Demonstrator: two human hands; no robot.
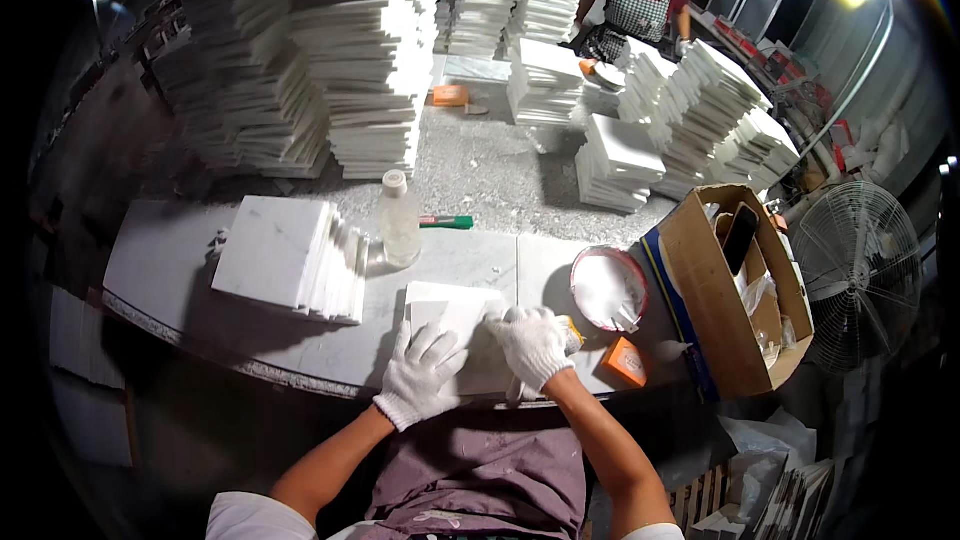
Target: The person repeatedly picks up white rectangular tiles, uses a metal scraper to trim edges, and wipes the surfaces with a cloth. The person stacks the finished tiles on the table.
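A white tile point(460, 310) lies before me on the marble worktop, partly hidden by my hands. My left hand point(420, 375), in a white knit glove, rests on its left part with the fingers stretched out. My right hand point(535, 345), gloved too, is curled at the tile's right side; what it grips, if anything, is hidden. Just right of that hand a small yellow thing point(573, 335) pokes out. Beyond it stands a red-rimmed bowl point(642, 280) of white powder or paste, with a tool in it. An orange box point(626, 362) sits near the front edge.
Left are a leaning tile stack point(275, 250), a clear bottle point(400, 225) and a green marker point(446, 223). Tall tile piles point(370, 60) rise behind. A cardboard box point(690, 260) and a fan point(860, 280) stand right. Another person point(640, 15) is at the far side.
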